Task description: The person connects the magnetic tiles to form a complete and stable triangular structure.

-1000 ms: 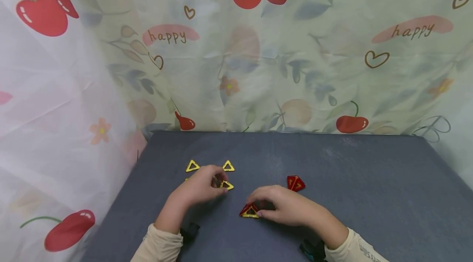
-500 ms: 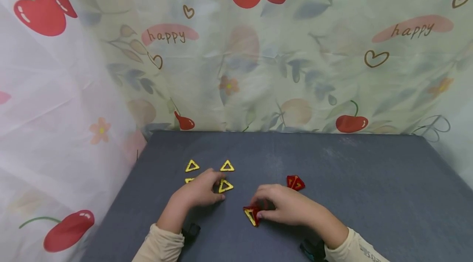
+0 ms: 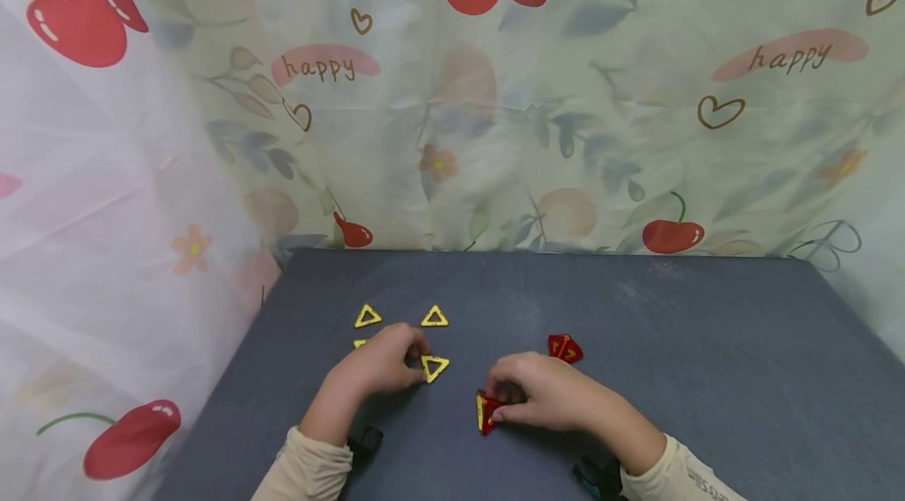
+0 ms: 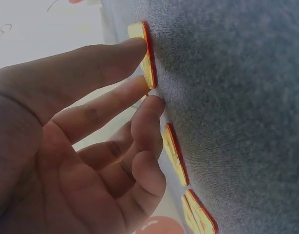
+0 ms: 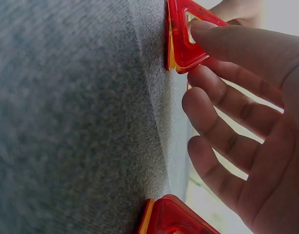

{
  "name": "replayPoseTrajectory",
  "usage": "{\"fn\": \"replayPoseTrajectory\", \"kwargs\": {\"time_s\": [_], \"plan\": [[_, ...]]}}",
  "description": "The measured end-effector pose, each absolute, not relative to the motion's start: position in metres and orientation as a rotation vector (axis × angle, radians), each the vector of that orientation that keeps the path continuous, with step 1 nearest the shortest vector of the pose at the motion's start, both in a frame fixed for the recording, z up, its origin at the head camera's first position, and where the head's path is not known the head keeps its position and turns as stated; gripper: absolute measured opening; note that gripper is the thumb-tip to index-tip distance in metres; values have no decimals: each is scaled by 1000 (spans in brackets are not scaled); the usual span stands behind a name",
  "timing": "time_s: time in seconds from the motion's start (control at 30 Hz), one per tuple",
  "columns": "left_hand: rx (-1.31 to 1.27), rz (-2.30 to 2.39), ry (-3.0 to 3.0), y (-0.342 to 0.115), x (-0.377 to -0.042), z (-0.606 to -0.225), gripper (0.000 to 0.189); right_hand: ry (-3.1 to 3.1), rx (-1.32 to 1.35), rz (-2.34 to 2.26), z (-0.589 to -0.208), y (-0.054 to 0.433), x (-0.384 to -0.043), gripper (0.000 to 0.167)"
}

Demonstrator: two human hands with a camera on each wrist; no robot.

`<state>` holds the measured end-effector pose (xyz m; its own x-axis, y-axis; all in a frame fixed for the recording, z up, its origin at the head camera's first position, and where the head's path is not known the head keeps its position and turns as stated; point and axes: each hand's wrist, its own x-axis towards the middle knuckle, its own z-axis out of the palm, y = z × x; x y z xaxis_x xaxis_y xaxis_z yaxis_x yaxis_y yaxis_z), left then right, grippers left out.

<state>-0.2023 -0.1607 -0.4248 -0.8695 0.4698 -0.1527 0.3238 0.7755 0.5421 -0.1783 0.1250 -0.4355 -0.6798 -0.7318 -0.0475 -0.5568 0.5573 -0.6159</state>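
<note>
My left hand (image 3: 385, 360) pinches a yellow triangular tile (image 3: 440, 366) with a hollow middle between thumb and forefinger. In the left wrist view this tile (image 4: 149, 66) has a red edge and lies low at the dark cloth, the other fingers curled below it. To the right, my right hand (image 3: 544, 391) grips a small pyramid-like piece (image 3: 485, 413) made of red and yellow triangles. The right wrist view has the thumb on its red face (image 5: 176, 53); its far side is hidden by the fingers.
Behind the left hand lie two yellow triangles, one at the left (image 3: 367, 316) and one at the right (image 3: 434, 316). Another (image 3: 360, 344) is partly covered by that hand. A red pyramid-like piece (image 3: 565, 348) stands behind the right hand. A patterned curtain (image 3: 452, 132) borders the dark table (image 3: 679, 312).
The yellow tile at my left fingers has turned, a point now facing me. The piece in my right hand has rotated, its yellow side swinging from facing me to the left.
</note>
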Motion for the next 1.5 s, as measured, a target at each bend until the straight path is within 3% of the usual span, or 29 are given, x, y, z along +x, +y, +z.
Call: {"fn": "replayPoseTrajectory", "kwargs": {"time_s": [1.07, 1.37, 1.5], "plan": [[725, 595, 2611, -125, -188, -421, 16, 2595, -987, -867, -439, 124, -179, 16], [938, 653, 2560, -138, -224, -501, 15, 2581, -994, -877, -439, 124, -179, 16], [949, 734, 2511, -134, -218, -486, 16, 2571, -983, -883, -439, 124, -179, 16]]}}
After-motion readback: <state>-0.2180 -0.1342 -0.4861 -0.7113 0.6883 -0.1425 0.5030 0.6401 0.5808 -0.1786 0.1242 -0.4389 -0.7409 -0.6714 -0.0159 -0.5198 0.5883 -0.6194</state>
